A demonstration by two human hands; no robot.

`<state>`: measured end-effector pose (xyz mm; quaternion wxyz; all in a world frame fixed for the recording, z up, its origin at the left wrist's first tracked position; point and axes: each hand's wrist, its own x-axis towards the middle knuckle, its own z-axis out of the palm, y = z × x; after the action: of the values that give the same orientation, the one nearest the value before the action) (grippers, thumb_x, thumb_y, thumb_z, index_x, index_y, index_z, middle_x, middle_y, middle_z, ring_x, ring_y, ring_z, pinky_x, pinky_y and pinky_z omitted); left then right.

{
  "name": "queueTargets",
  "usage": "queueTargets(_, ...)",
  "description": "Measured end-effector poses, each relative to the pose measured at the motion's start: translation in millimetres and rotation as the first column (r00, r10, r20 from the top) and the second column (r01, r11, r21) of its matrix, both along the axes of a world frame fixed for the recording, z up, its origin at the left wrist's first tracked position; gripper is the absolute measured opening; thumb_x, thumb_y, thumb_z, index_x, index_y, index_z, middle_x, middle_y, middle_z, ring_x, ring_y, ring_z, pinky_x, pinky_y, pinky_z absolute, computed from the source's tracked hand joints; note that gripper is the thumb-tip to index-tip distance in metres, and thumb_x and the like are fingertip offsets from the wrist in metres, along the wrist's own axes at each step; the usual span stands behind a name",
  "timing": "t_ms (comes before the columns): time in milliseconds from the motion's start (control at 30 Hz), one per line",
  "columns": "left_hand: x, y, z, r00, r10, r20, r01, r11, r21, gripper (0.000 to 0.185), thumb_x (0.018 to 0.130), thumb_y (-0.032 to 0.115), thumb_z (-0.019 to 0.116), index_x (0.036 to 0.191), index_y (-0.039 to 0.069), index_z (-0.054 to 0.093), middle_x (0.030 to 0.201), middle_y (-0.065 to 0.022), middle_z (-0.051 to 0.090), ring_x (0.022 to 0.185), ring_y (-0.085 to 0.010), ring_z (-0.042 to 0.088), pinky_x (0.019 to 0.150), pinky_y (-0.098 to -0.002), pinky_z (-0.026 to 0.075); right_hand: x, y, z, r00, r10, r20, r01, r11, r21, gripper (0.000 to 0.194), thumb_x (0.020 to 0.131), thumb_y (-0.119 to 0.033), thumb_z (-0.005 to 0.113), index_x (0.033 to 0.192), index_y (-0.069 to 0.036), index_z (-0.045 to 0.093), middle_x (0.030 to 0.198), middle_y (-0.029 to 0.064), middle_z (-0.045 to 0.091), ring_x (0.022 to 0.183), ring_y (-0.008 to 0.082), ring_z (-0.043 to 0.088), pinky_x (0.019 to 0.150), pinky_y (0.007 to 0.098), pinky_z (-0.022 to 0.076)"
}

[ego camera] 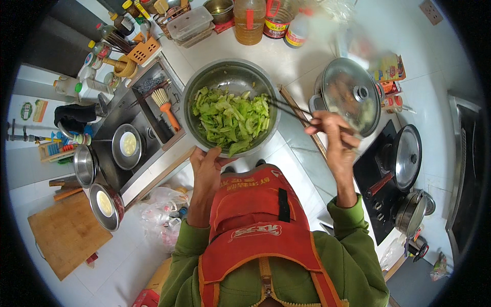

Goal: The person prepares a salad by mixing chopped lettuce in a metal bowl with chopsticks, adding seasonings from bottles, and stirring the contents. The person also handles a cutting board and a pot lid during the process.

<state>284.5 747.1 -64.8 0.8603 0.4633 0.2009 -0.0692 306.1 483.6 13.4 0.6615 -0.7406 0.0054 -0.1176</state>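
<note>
A large metal bowl (230, 68) holds chopped green leafy vegetables (234, 119). My left hand (207, 165) grips the bowl's near rim, thumb on top. Dark chopsticks (293, 108) are held in my right hand (335, 142), which is slightly blurred, to the right of the bowl. Their tips reach over the right rim to the leaves. Just beyond my right hand stands a pot with a glass lid (347, 86), with food dimly visible under the lid.
At left, a sink (103, 132) holds a metal bowl (128, 159); a wooden cutting board (65, 234) lies lower left. Bottles, including a large plastic jug (249, 23), line the back. On the right, a lidded wok (408, 157) sits on a black cooktop (370, 172).
</note>
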Motion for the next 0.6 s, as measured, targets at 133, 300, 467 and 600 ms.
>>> queueTargets(133, 24, -3, -31, 1.0, -0.013, -0.02, 0.012, 0.999, -0.042, 0.03, 0.087, -0.002, 0.047, 0.116, -0.011, 0.046, 0.107, -0.0209, 0.061, 0.091, -0.0308, 0.066, 0.078, -0.0467, 0.06, 22, 39, -18, 0.99, 0.098, -0.103, -0.1, 0.995, -0.013, 0.021, 0.094, -0.012, 0.058, 0.099, 0.006, 0.067, 0.09, 0.0145, 0.066, 0.073, 0.0176, 0.067, 0.063, 0.024, 0.0555)
queueTargets(300, 67, 24, -59, 0.991, -0.064, -0.115, 0.053, 0.994, -0.092, 0.03, 0.087, -0.001, 0.047, 0.115, -0.011, 0.048, 0.11, -0.0213, 0.06, 0.093, -0.0321, 0.066, 0.078, -0.0446, 0.06, 62, 65, -20, 0.982, 0.144, -0.125, -0.148, 0.989, -0.017, 0.023, 0.094, -0.015, 0.059, 0.101, 0.005, 0.067, 0.09, 0.0128, 0.067, 0.074, 0.0175, 0.067, 0.064, 0.0244, 0.0555)
queueTargets(467, 123, 49, -83, 0.975, -0.16, -0.154, 0.139, 0.98, -0.139, 0.028, 0.088, 0.0, 0.047, 0.114, -0.011, 0.048, 0.104, -0.0214, 0.061, 0.088, -0.0322, 0.067, 0.075, -0.0442, 0.061, 104, 96, -44, 0.961, 0.164, -0.224, -0.157, 0.986, 0.05, 0.022, 0.094, -0.013, 0.058, 0.1, 0.006, 0.067, 0.093, 0.0138, 0.068, 0.072, 0.0166, 0.066, 0.063, 0.0246, 0.055)
queueTargets(600, 154, 64, -101, 0.954, -0.213, -0.209, 0.187, 0.973, -0.136, 0.024, 0.087, -0.002, 0.048, 0.109, -0.011, 0.047, 0.104, -0.0218, 0.06, 0.085, -0.0321, 0.067, 0.073, -0.0464, 0.061, 147, 96, -92, 0.963, 0.084, -0.257, -0.069, 0.995, 0.067, 0.024, 0.096, -0.016, 0.055, 0.098, 0.005, 0.068, 0.091, 0.0123, 0.069, 0.068, 0.0168, 0.066, 0.062, 0.0256, 0.0541)
